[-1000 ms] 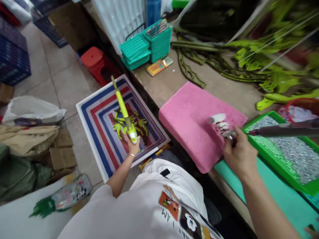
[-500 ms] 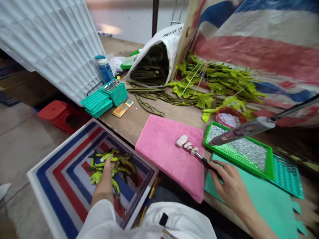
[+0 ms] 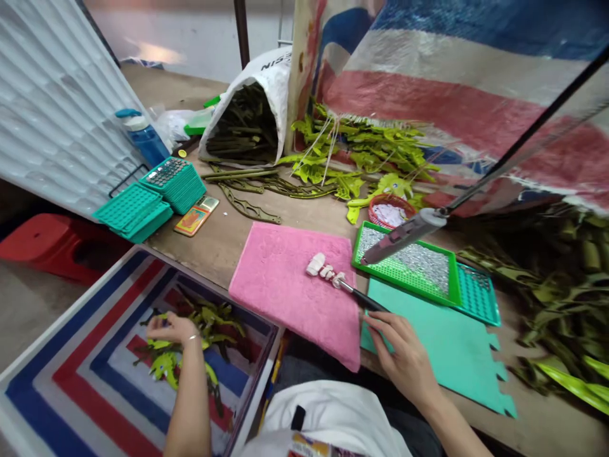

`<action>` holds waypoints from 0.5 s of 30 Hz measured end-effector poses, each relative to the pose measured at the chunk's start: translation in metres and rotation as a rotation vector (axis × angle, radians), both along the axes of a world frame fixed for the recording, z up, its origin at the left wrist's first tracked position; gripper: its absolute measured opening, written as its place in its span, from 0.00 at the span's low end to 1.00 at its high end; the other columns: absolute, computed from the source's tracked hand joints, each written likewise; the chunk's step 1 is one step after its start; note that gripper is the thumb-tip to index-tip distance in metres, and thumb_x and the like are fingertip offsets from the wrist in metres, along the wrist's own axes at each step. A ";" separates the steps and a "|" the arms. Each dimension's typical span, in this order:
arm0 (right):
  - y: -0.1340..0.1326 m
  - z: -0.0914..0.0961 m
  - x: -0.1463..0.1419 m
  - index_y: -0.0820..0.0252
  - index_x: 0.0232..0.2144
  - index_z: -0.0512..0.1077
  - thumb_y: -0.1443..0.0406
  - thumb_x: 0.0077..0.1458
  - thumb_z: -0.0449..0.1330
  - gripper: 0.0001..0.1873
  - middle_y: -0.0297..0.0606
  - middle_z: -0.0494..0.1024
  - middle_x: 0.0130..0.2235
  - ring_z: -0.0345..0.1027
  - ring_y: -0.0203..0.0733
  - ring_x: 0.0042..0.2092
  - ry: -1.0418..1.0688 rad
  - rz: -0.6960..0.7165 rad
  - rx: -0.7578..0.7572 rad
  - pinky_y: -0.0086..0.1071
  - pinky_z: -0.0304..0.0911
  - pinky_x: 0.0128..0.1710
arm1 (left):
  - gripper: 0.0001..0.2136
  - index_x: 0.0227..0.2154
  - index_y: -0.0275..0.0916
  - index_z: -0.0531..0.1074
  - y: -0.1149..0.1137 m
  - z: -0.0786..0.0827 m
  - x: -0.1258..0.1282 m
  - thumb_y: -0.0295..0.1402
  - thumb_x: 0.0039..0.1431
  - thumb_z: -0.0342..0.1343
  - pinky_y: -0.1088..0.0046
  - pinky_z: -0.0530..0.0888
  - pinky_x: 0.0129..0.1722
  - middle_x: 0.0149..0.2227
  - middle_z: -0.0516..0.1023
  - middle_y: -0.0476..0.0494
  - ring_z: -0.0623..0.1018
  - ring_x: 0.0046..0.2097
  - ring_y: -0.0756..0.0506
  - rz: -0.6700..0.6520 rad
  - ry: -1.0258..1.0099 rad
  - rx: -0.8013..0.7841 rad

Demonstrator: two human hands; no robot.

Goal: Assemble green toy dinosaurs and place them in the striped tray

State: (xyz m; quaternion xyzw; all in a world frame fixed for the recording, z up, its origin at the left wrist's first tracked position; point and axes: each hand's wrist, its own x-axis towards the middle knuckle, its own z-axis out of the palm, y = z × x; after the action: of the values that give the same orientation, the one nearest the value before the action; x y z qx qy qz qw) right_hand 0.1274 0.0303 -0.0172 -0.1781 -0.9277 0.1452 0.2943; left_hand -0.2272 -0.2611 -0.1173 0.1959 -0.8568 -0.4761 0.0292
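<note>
While the left hand (image 3: 174, 329) reaches down into a striped tray (image 3: 80, 311), its fingers draw together over a heap of lime-green pieces (image 3: 164, 368); that grip is nearly closed, in a pinch, but the fingers hide whether any piece is caught. The heap lies toward the middle of the tray, below the edge of the worktop (image 3: 214, 254), with darker pieces mixed in. The right hand (image 3: 399, 355) hangs over a teal mat (image 3: 438, 355), its grip loose and open, holding nothing that shows, with the fingertips just beside the black handle (image 3: 361, 301) of a thin rod. That rod lies on a pink towel (image 3: 271, 285), with white lumps (image 3: 323, 270) on its far end. Just beyond stands a green tray (image 3: 409, 282) of silver beads, with a grey tube (image 3: 404, 235) above it. Farther along the worktop, lime-green shapes (image 3: 356, 146) lie piled beside a white sack (image 3: 247, 120) of dark stems.
</note>
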 end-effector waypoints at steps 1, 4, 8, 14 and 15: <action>-0.002 0.001 0.001 0.54 0.45 0.76 0.69 0.62 0.57 0.12 0.40 0.81 0.40 0.76 0.44 0.41 0.010 0.010 -0.015 0.40 0.74 0.41 | 0.21 0.64 0.37 0.47 0.012 0.015 0.000 0.33 0.71 0.40 0.53 0.61 0.66 0.68 0.52 0.32 0.59 0.68 0.40 0.061 0.129 -0.016; -0.005 0.004 0.002 0.54 0.46 0.75 0.72 0.61 0.57 0.14 0.39 0.81 0.39 0.76 0.42 0.41 0.056 0.047 -0.055 0.37 0.74 0.40 | 0.17 0.56 0.39 0.56 0.083 0.065 0.003 0.36 0.66 0.46 0.59 0.72 0.57 0.52 0.70 0.37 0.75 0.53 0.42 -0.236 0.783 0.115; -0.006 0.008 0.008 0.55 0.48 0.73 0.75 0.60 0.58 0.17 0.39 0.81 0.39 0.76 0.41 0.41 0.119 0.046 -0.083 0.37 0.74 0.41 | 0.18 0.56 0.37 0.65 0.234 0.121 0.013 0.28 0.64 0.45 0.61 0.70 0.59 0.52 0.75 0.36 0.75 0.54 0.42 -1.293 0.823 -0.145; 0.001 0.019 0.055 0.55 0.51 0.73 0.77 0.59 0.57 0.20 0.39 0.80 0.39 0.75 0.41 0.40 0.128 -0.112 -0.077 0.37 0.74 0.40 | 0.26 0.61 0.16 0.58 0.418 0.144 0.014 0.22 0.60 0.47 0.49 0.61 0.62 0.58 0.68 0.14 0.66 0.63 0.31 -1.546 0.606 -0.686; 0.003 0.021 0.066 0.55 0.51 0.72 0.77 0.59 0.58 0.20 0.39 0.80 0.38 0.75 0.41 0.40 0.122 -0.149 -0.065 0.36 0.74 0.40 | 0.26 0.60 0.13 0.57 0.433 0.143 0.012 0.22 0.61 0.46 0.45 0.62 0.61 0.57 0.67 0.11 0.66 0.63 0.29 -1.536 0.583 -0.723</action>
State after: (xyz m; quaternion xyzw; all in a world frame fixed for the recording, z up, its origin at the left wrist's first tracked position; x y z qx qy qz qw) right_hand 0.1931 0.0333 0.0043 -0.2470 -0.8871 0.1632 0.3542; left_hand -0.2154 0.1721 0.0258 -0.5812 -0.8078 -0.0962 -0.0212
